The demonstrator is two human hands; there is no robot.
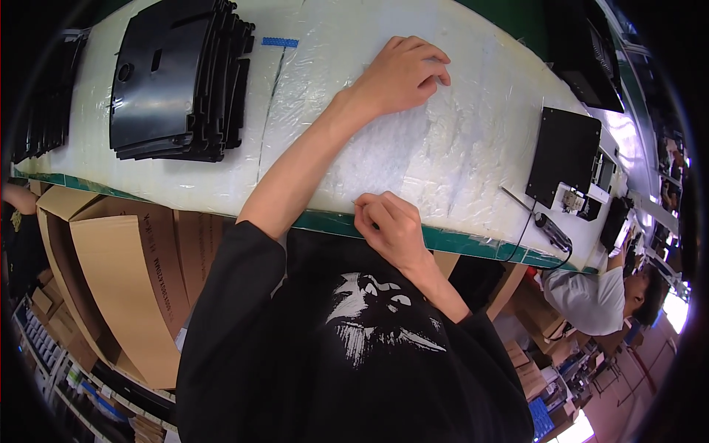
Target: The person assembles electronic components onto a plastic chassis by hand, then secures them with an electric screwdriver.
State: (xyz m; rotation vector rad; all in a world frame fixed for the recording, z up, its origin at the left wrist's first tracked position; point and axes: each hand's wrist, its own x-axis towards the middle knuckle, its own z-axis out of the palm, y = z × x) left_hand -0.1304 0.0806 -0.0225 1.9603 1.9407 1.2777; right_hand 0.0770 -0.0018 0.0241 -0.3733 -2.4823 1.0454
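My left hand reaches across the film-covered white tabletop toward its far side. Its fingers are loosely bent, with a gap between thumb and forefinger, and I see nothing in them. Close to my body, my right hand is at the table's green front edge. Thumb and forefinger are pinched together there; whatever they hold, if anything, is too small to name. Left of my left forearm lies a stack of curved black plastic panels, apart from both hands.
More black panels stand far left. A blue tape strip lies beside the stack. At right are a black-topped device and a corded electric screwdriver. Cardboard boxes sit below the table; a co-worker in white is at right.
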